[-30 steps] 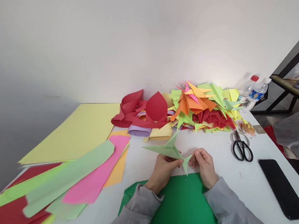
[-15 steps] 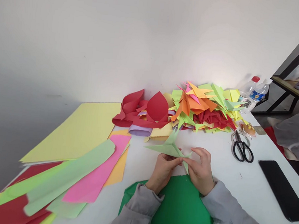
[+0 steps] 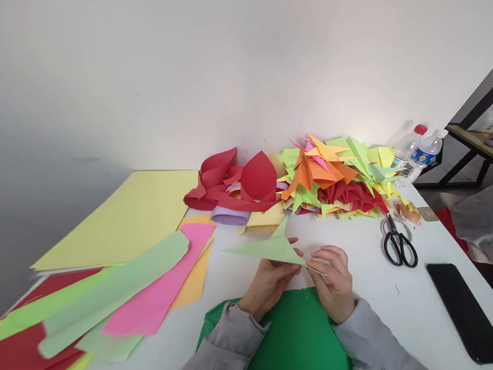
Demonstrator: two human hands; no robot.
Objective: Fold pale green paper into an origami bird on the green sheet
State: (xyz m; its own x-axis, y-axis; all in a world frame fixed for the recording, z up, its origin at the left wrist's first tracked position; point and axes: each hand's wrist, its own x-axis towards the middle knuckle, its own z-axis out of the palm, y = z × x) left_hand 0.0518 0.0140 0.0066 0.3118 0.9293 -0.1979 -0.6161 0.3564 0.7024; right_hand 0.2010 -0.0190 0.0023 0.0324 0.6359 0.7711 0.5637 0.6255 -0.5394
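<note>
A pale green folded paper crane (image 3: 270, 249) is held up between my hands, above the near part of the table. My left hand (image 3: 269, 283) grips its middle from below, the thumb lying along the lower edge and fingertips showing behind the paper. With thumb and fingers closed, my right hand (image 3: 333, 280) pinches the narrow right end. One long point reaches left and another rises towards the back. Under my wrists lies a green sheet (image 3: 300, 347) on the white table.
Folded cranes in many colours (image 3: 338, 176) are heaped at the back, beside red curled paper (image 3: 258, 177). Black-handled scissors (image 3: 401, 246), a black phone-like slab (image 3: 465, 311) and plastic bottles (image 3: 423, 155) stand or lie right. Coloured strips (image 3: 118, 289) and a yellow sheet (image 3: 121, 219) cover the left. A person's grey sleeve (image 3: 488, 208) shows far right.
The crane has turned in my hands: its left point reaches further left and its right end now lies flat between my right fingers. My right fingers have closed in more.
</note>
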